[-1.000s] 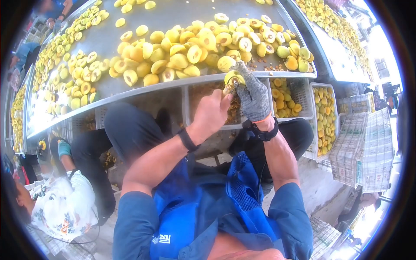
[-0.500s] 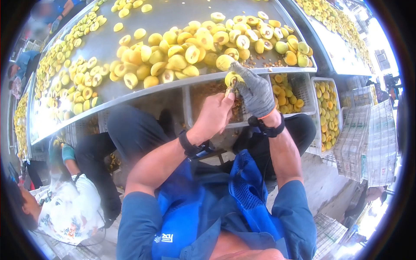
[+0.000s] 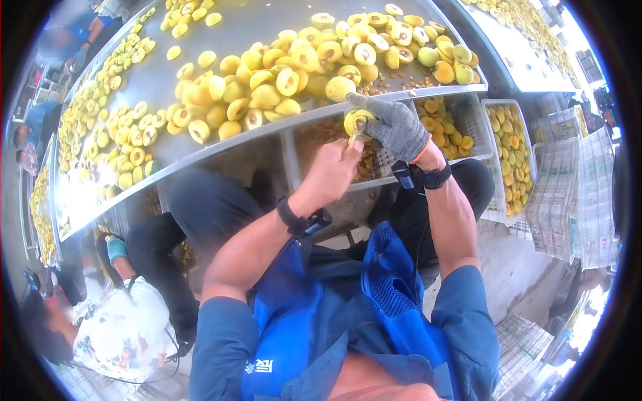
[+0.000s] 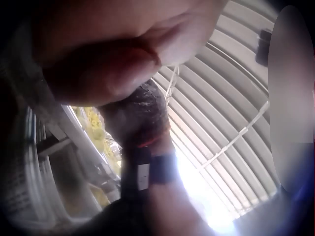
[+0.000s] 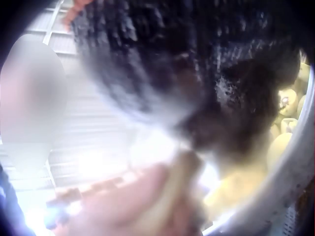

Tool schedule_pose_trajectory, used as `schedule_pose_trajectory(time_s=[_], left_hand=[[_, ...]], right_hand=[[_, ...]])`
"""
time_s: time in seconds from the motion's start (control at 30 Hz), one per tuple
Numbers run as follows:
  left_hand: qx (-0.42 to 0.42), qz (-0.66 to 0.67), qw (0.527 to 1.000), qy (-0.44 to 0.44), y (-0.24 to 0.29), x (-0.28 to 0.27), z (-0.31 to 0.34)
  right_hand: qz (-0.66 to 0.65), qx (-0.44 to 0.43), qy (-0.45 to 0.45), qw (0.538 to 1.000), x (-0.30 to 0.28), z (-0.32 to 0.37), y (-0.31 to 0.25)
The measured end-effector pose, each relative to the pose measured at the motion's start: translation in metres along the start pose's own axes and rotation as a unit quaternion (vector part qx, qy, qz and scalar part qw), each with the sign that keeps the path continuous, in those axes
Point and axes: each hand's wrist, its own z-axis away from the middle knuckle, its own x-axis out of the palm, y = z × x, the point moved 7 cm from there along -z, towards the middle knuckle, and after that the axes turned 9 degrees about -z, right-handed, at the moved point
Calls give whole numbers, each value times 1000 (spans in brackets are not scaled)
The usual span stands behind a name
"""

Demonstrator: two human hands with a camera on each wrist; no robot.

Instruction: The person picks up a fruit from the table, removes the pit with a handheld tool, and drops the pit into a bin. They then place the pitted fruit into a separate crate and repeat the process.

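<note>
My bare left hand point(image 3: 329, 170) grips a small hand tool point(image 3: 354, 139) with a pale handle, thumb along the handle. Its tip is at the brown centre of a cut yellow peach half point(image 3: 352, 120). The grey-gloved right hand point(image 3: 399, 128) holds that peach half from the right side, just off the table's front edge. Close up in the right wrist view, the pale handle point(image 5: 172, 189) shows between the bare fingers, with the dark glove point(image 5: 147, 54) above. In the left wrist view the bare thumb point(image 4: 118, 73) covers the tool.
A metal table point(image 3: 247, 19) bears a heap of peach halves point(image 3: 264, 73) and loose brown pits point(image 3: 408, 82). Below its edge stand a crate of pits point(image 3: 317, 134) and crates of peaches point(image 3: 511, 160). Stacked white crates point(image 3: 555, 194) are at right; another person point(image 3: 127, 327) sits at left.
The gloved wrist has swung to the right and up, so that hand lies more sideways. Both hands stay together at the peach half and tool. The head view has shifted slightly.
</note>
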Motion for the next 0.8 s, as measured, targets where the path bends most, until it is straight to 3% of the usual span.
schedule_pose_trajectory(time_s=[0.07, 0.17, 0.23, 0.27, 0.3, 0.4, 0.5, 0.67, 0.8], left_hand=[[-21, 33, 999, -10, 6, 4, 2], [-62, 94, 994, -15, 7, 0, 6], [-87, 163, 982, -23, 4, -4, 5], [-84, 168, 982, -30, 5, -4, 5], [-82, 173, 981, -36, 6, -5, 6], [-79, 146, 984, -58, 10, -7, 8], [-53, 85, 991, -93, 13, -15, 8], [-13, -23, 994, -106, 15, -11, 12], [-16, -46, 994, -102, 14, -8, 17]], right_hand=[[-57, 54, -4, 997, -1, -1, 7], [-24, 30, 47, 998, -4, 4, -3], [-26, 7, 126, 992, 3, 14, -1], [-26, -3, 164, 986, 7, 20, -3], [-120, 36, 180, 976, 15, 23, -3], [-66, -4, 215, 974, 15, 25, -2], [18, -26, 147, 989, 1, 20, -16], [-44, -10, 30, 999, -8, 16, -13], [-72, -38, 8, 997, -9, 13, -14]])
